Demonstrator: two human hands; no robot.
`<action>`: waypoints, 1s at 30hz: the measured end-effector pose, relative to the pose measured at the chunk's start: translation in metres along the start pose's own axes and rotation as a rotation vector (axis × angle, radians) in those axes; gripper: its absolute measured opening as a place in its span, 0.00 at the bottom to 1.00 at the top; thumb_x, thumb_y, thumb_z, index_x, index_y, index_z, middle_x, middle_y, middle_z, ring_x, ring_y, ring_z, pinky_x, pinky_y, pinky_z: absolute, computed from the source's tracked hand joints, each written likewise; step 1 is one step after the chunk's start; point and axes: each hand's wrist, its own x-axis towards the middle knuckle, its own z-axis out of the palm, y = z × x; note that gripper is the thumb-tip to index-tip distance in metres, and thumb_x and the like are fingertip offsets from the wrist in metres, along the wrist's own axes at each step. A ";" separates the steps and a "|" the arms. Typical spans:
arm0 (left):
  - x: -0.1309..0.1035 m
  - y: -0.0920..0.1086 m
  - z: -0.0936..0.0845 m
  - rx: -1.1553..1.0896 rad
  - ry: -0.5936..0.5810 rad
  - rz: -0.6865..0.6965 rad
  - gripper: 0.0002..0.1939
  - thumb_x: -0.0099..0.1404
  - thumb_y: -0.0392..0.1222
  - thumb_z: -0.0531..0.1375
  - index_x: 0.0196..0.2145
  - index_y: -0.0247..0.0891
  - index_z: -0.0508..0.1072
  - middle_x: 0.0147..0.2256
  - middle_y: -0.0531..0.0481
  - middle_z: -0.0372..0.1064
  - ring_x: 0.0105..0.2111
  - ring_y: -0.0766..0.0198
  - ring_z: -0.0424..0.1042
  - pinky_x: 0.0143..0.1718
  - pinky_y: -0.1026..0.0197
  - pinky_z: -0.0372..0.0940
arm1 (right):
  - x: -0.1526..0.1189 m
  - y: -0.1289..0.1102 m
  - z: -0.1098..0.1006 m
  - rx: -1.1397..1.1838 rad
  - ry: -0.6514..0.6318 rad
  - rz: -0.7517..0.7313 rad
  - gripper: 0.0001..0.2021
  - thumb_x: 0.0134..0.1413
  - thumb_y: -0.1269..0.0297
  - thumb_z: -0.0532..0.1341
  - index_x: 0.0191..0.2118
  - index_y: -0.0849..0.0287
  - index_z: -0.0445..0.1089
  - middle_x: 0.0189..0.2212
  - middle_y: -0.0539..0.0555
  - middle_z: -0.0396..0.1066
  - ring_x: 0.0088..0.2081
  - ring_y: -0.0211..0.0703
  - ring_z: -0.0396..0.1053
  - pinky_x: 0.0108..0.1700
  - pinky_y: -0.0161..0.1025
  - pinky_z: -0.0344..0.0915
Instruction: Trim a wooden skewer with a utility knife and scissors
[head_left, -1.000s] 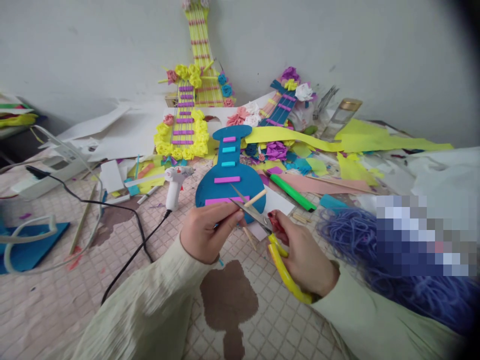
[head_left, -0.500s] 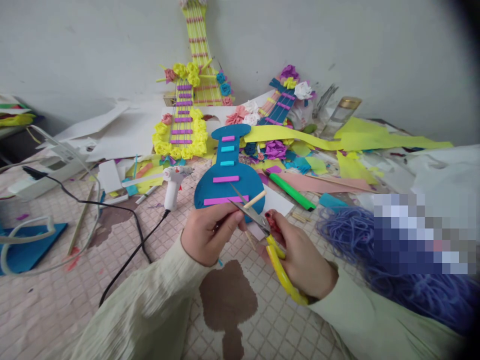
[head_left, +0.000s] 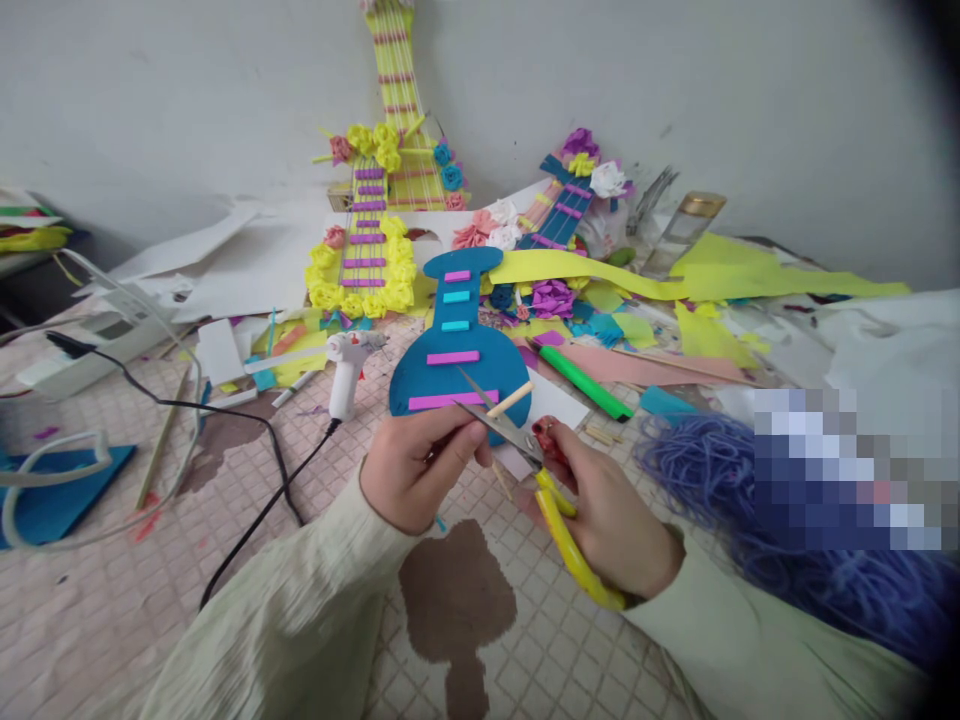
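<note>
My right hand (head_left: 600,510) is closed round the yellow handles of a pair of scissors (head_left: 562,535). Their blades are parted and point up and left, with a thin wooden stick (head_left: 512,399) lying between them. My left hand (head_left: 420,465) pinches that stick near its lower end, close beside the blades; the fingertips partly hide it. Just beyond both hands lies a blue guitar-shaped cutout (head_left: 420,372), with purple and light-blue strips across its neck and body. My left hand covers part of its lower edge.
A white glue gun (head_left: 345,375) with a black cord stands to the left. Blue yarn (head_left: 697,470) is heaped at the right, near a green marker (head_left: 585,383). Behind are a yellow flower-trimmed paper guitar (head_left: 365,240), a yellow paper strip (head_left: 592,268) and a glass jar (head_left: 686,225).
My right hand and the scissors' handles have shifted slightly right and down. The stick stays between the blades, and my left hand has hardly moved.
</note>
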 end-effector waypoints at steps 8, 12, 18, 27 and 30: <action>0.002 0.003 -0.002 0.115 0.055 0.065 0.09 0.60 0.33 0.53 0.26 0.34 0.72 0.14 0.57 0.60 0.13 0.75 0.58 0.15 0.72 0.54 | 0.000 0.000 -0.001 -0.017 -0.014 0.003 0.18 0.43 0.69 0.58 0.43 0.58 0.55 0.39 0.56 0.64 0.39 0.43 0.65 0.40 0.40 0.64; 0.002 0.002 0.000 0.179 0.093 0.136 0.09 0.60 0.33 0.54 0.25 0.34 0.72 0.17 0.54 0.65 0.15 0.74 0.60 0.16 0.72 0.56 | 0.001 0.000 0.001 -0.051 -0.023 0.009 0.16 0.44 0.70 0.57 0.42 0.59 0.55 0.37 0.56 0.64 0.37 0.44 0.65 0.38 0.40 0.64; -0.001 0.000 0.004 0.302 0.141 0.207 0.07 0.59 0.33 0.54 0.26 0.32 0.71 0.21 0.50 0.69 0.19 0.72 0.64 0.20 0.70 0.60 | -0.001 0.001 0.003 -0.097 -0.030 0.039 0.16 0.44 0.70 0.57 0.41 0.59 0.55 0.34 0.55 0.65 0.35 0.45 0.65 0.36 0.41 0.63; -0.004 -0.002 0.009 0.528 0.299 0.331 0.03 0.58 0.33 0.56 0.31 0.35 0.70 0.22 0.51 0.70 0.20 0.69 0.67 0.21 0.68 0.61 | -0.002 0.004 0.006 -0.150 0.007 0.025 0.15 0.47 0.65 0.56 0.42 0.59 0.55 0.35 0.57 0.65 0.37 0.47 0.66 0.37 0.43 0.63; -0.005 -0.003 0.010 0.535 0.315 0.358 0.03 0.57 0.32 0.58 0.32 0.35 0.70 0.22 0.52 0.70 0.21 0.69 0.68 0.22 0.68 0.62 | -0.003 0.005 0.008 -0.146 0.008 0.020 0.16 0.46 0.65 0.56 0.43 0.59 0.54 0.33 0.56 0.65 0.35 0.47 0.66 0.36 0.43 0.63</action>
